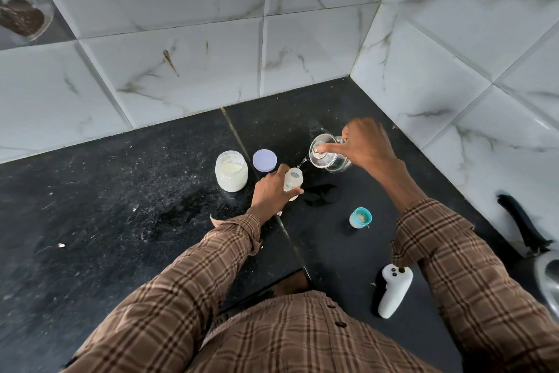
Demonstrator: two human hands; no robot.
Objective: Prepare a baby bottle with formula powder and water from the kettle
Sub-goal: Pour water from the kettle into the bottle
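Note:
My left hand (270,191) grips a small clear baby bottle (293,179) that stands upright on the black counter, its mouth uncovered. My right hand (367,144) holds a glass kettle (328,155) tilted to the left, forefinger pressed on its lid knob. A thin stream of water runs from the spout into the bottle's mouth. A glass jar of pale formula powder (231,171) stands open left of the bottle. Its lilac lid (264,160) lies flat behind the bottle. The bottle's teal-ringed nipple cap (360,218) sits on the counter to the right.
A black cloth-like scrap (320,195) lies just right of the bottle. A white handheld controller (394,289) rests near the counter's front right. A black handle (520,221) and metal pot rim (549,282) sit at the far right. Marble-tiled walls (181,55) meet in a corner behind.

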